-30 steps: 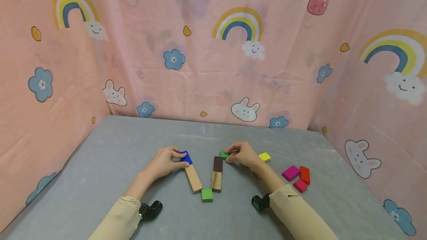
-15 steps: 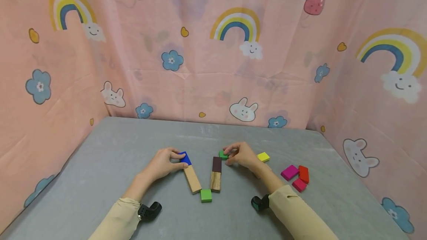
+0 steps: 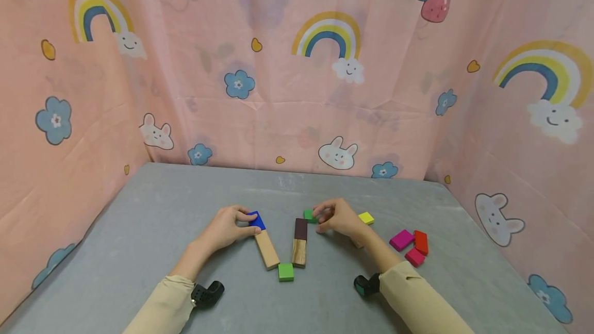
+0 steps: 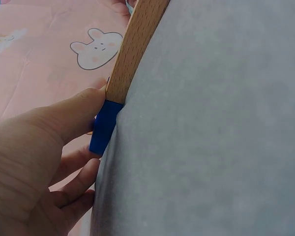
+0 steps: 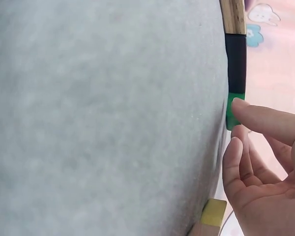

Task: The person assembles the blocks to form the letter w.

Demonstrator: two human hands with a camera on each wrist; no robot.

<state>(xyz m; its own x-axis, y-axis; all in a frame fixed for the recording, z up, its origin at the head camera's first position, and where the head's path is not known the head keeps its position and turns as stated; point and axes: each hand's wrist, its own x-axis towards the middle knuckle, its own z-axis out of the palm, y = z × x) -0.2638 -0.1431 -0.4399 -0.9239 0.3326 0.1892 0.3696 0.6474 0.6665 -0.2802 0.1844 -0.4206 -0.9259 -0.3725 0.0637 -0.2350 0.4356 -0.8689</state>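
Far left on the table (image 3: pixel 209 189), the left hand (image 3: pixel 229 228) is pinching a blue block (image 3: pixel 257 220), thumb close to the seam, fingertips toward the far end. This grip is probably keeping the block flush with the long tan block (image 3: pixel 266 250), which is slanting nearer and rightward. The blue block is sitting squarely on that block's far end, so the two are reading as one straight bar.

At the near middle, a light green block (image 3: pixel 285 272) is lying between the near ends of two bars, apparently as their meeting point. To its right, a striped wood block (image 3: pixel 299 253) and a dark brown block (image 3: pixel 300 229) are running end to end; a dark green block (image 3: pixel 309 215) is capping the far end, sitting slightly right of line.

The right hand (image 3: pixel 341 219) is hovering just right of that cap, thumb and fingers parted, apparently gripping nothing (contact: cannot tell).

Farther right, a yellow block (image 3: pixel 366 218) is lying beyond the forearm. Magenta (image 3: pixel 401 240), orange-red (image 3: pixel 421 242) and red (image 3: pixel 414 257) blocks are clustering rightmost, seemingly set aside as spares.
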